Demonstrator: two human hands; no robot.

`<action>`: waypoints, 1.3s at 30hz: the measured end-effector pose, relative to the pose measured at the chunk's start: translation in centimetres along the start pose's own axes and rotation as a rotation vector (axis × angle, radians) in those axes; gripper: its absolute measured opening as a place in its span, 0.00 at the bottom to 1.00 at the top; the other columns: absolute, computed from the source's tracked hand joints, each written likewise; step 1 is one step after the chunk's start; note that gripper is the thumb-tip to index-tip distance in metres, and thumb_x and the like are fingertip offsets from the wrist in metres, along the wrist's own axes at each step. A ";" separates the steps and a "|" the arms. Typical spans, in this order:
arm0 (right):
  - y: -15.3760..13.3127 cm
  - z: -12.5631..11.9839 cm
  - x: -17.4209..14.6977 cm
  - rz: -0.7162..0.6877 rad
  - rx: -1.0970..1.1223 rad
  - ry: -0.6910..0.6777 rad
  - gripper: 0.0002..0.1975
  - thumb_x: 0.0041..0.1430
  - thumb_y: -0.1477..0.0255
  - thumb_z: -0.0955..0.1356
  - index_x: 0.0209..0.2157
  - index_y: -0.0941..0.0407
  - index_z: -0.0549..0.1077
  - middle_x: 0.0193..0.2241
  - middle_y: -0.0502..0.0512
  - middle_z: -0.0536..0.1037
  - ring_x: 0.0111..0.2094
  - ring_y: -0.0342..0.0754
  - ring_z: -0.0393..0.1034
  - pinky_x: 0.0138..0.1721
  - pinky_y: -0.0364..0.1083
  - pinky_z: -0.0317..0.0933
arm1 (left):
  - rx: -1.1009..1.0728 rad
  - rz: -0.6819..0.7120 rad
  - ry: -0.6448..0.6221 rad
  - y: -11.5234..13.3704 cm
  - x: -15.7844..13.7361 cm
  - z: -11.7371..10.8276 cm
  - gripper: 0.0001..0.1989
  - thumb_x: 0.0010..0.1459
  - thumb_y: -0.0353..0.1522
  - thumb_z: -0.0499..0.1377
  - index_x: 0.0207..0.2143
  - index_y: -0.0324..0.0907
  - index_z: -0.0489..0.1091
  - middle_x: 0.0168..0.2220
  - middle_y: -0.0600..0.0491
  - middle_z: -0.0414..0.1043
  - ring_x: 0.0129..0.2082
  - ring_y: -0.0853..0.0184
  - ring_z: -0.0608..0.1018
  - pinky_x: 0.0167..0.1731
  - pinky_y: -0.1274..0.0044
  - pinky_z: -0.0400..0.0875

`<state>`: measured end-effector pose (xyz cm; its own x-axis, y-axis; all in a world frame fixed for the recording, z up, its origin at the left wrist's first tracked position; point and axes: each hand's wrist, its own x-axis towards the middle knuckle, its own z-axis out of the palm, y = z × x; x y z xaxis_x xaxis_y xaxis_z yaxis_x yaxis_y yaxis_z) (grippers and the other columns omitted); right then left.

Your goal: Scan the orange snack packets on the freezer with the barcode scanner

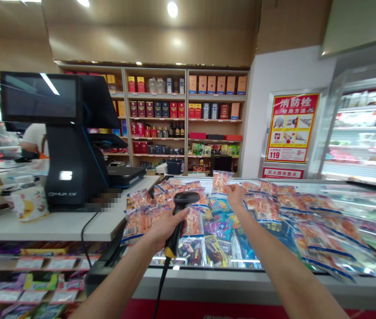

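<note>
My left hand [171, 223] is wrapped round the grip of a black barcode scanner [174, 235], its head upward and its cable hanging down. With arm stretched forward, my right hand [235, 197] pinches the edge of a clear snack packet [221, 180] with orange-pink contents, held up at the far side of the freezer. Similar packets with blue edges [264, 207] lie in loose piles to the left and right on the glass top. Colourful bags [219, 228] show between the piles, under the glass.
A black checkout terminal [75, 146] stands on the white counter [114, 221] at left, with a cable over the edge. Shelves of boxed goods [157, 110] line the back wall. Below the counter are racks of small packs [41, 281]. A person [35, 139] is at far left.
</note>
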<state>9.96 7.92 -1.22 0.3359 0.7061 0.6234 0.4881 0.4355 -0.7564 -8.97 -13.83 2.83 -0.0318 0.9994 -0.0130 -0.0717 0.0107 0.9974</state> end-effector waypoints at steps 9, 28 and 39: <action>-0.2 0.8 -0.3 0.017 -0.010 -0.014 0.09 0.44 0.67 0.61 0.22 0.58 0.67 0.22 0.57 0.73 0.26 0.47 0.65 0.30 0.44 0.55 | 0.003 0.006 0.004 -0.1 0.9 -0.2 0.15 0.43 0.41 0.57 0.23 0.41 0.56 0.14 0.61 0.60 0.13 0.77 0.64 0.15 0.83 0.58; -1.2 4.4 -0.2 -0.008 0.147 -0.039 0.10 0.44 0.67 0.61 0.26 0.59 0.68 0.26 0.56 0.74 0.28 0.46 0.66 0.33 0.43 0.56 | -0.030 -0.001 0.047 0.5 1.4 -3.1 0.15 0.44 0.41 0.57 0.25 0.40 0.58 0.16 0.59 0.63 0.15 0.77 0.65 0.15 0.84 0.60; -7.8 12.5 -2.9 0.038 0.023 -0.291 0.06 0.43 0.71 0.62 0.22 0.58 0.69 0.23 0.53 0.73 0.26 0.44 0.65 0.29 0.41 0.55 | -0.042 -0.039 0.427 1.5 -0.8 -11.8 0.15 0.41 0.41 0.59 0.22 0.38 0.61 0.15 0.58 0.64 0.13 0.76 0.66 0.13 0.84 0.61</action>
<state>-4.95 9.45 0.40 0.1069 0.8512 0.5138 0.4601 0.4158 -0.7845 -20.82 -15.03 3.46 -0.4377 0.8948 -0.0876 -0.1211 0.0379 0.9919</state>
